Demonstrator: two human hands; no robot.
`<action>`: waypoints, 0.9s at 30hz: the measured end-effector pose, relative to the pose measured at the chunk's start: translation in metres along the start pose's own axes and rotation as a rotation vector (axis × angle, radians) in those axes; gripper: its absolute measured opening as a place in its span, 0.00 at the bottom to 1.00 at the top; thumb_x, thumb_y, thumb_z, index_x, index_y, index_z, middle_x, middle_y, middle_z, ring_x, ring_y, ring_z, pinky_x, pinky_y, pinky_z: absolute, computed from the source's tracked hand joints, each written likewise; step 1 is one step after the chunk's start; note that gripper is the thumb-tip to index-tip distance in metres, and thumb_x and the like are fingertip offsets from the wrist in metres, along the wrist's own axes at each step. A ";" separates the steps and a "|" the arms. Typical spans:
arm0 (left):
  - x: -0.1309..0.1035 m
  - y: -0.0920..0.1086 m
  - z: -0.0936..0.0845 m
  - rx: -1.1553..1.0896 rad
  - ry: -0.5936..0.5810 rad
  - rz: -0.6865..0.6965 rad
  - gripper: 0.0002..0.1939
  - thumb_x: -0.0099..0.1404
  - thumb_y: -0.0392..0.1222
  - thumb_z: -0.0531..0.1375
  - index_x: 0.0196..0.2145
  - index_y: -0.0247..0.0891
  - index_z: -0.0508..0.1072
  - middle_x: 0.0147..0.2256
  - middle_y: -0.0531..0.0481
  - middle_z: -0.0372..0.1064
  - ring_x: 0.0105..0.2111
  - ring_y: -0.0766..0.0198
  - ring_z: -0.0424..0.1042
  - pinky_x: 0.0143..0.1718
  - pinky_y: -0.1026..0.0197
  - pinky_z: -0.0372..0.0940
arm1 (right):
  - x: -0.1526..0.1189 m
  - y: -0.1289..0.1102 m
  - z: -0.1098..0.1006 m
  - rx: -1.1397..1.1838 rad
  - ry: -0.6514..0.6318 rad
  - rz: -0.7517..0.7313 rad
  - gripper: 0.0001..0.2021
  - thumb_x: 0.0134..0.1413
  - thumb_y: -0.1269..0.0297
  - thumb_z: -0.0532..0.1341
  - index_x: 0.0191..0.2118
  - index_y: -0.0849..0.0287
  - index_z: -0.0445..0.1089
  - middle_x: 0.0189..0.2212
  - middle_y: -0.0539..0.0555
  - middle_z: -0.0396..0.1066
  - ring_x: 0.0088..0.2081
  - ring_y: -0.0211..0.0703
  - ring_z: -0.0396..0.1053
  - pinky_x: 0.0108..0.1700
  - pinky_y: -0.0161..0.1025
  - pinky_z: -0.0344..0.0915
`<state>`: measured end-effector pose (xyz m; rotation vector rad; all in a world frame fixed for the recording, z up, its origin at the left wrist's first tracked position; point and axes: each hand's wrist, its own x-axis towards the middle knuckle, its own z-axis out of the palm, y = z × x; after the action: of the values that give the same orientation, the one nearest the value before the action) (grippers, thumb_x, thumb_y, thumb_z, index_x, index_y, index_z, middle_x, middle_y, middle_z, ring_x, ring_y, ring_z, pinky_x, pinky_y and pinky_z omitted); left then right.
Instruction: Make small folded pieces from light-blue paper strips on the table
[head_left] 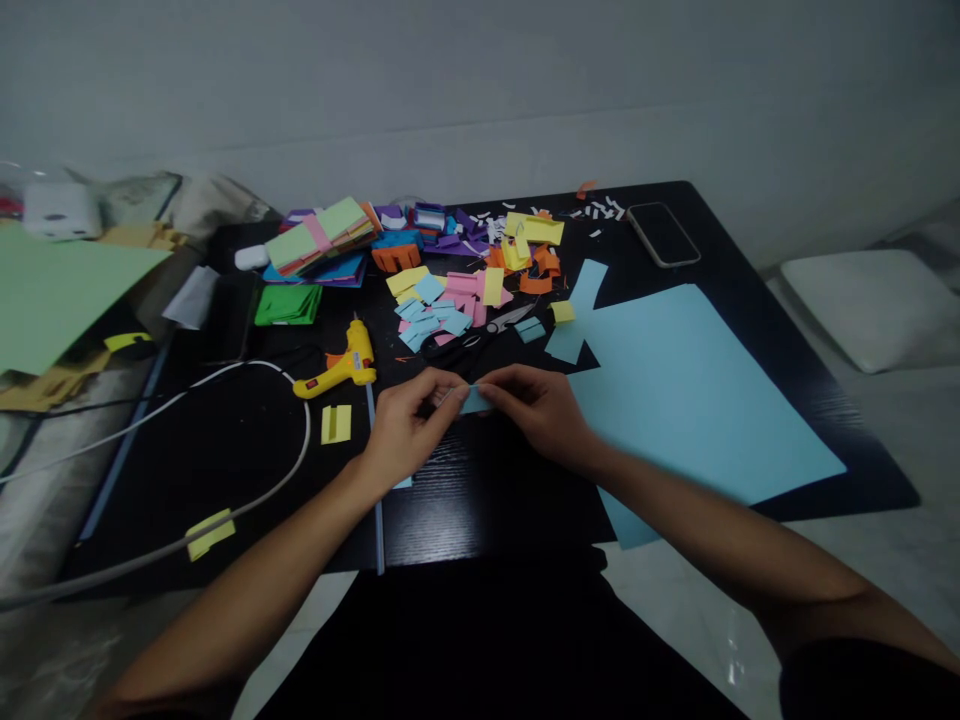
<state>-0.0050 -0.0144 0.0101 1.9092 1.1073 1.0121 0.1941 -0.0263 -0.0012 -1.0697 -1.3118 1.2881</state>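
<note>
Between my two hands is a small piece of light blue paper [472,402], pinched at its upper edge and partly hidden by fingers. My left hand [412,420] grips its left side with thumb and fingers. On the other side, my right hand [541,410] pinches it the same way. Just beyond my hands lie black-handled scissors [510,319] beside a pile of folded light blue paper pieces [424,322]. A large light blue sheet [697,400] spreads out to the right, partly under my right forearm.
A yellow glue gun [345,362] lies left of my hands, near a glue stick [378,530] and a folded yellow piece [336,424]. A white cable [306,430] loops across the left side. Stacked coloured papers [322,238] and a phone [664,235] sit at the back.
</note>
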 end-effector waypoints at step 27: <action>0.002 -0.006 0.003 -0.245 0.023 -0.146 0.07 0.69 0.44 0.67 0.38 0.38 0.80 0.30 0.50 0.81 0.28 0.64 0.80 0.33 0.63 0.75 | 0.000 0.002 0.001 0.011 0.046 0.007 0.12 0.54 0.52 0.73 0.37 0.55 0.82 0.33 0.51 0.82 0.33 0.42 0.80 0.40 0.42 0.80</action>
<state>-0.0040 -0.0110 0.0036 1.6031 1.0659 1.0381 0.1929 -0.0262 -0.0031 -1.0905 -1.2667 1.2673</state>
